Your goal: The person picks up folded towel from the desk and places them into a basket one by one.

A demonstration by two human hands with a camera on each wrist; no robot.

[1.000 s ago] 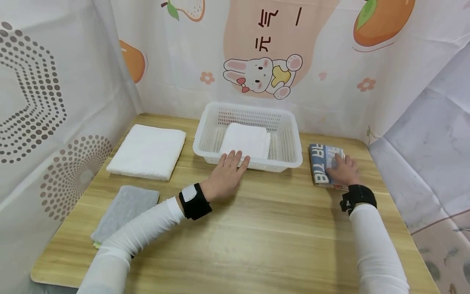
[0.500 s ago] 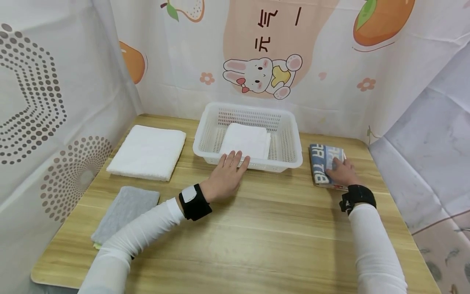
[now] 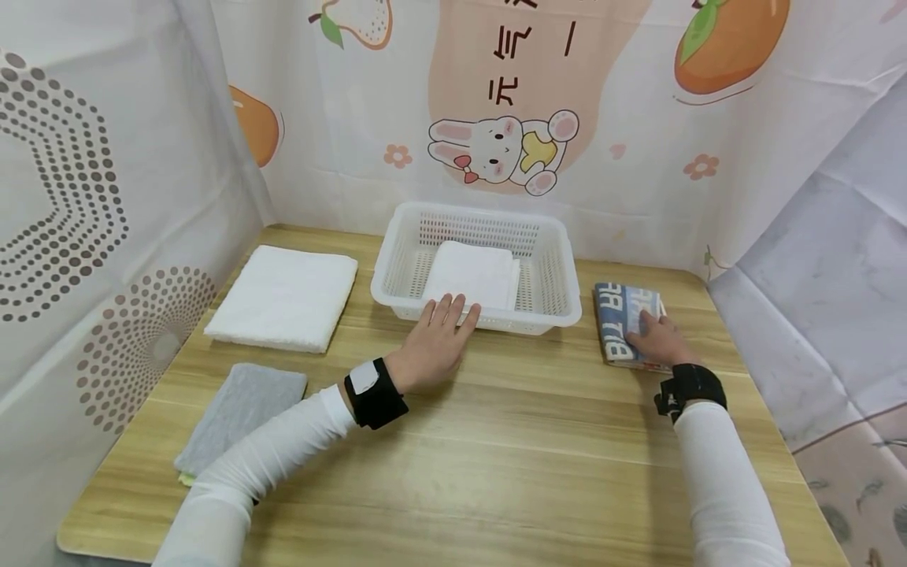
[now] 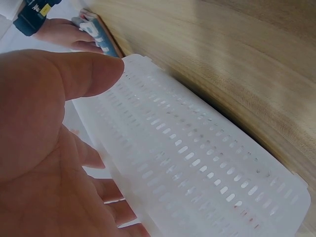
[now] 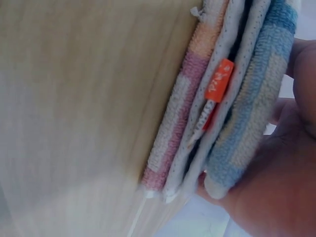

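Observation:
My left hand lies palm down at the near side of a white plastic basket, its fairly straight fingers resting on the rim. The left wrist view shows the thumb beside the perforated basket wall, fingertips over the edge. A folded white cloth lies in the basket. To the right, my right hand rests on a folded blue-and-white lettered towel, thumb extended across its top. The right wrist view shows the towel's layered edge, pink below and blue above, with an orange label.
A folded white towel lies left of the basket. Nearer stands no container, only a folded grey cloth, partly behind the left sleeve. All lie on a wooden table, with printed curtains along its back and sides.
The head view has tilted slightly, so the scene sits a little lower. Both hands keep their places on the basket rim and the lettered towel.

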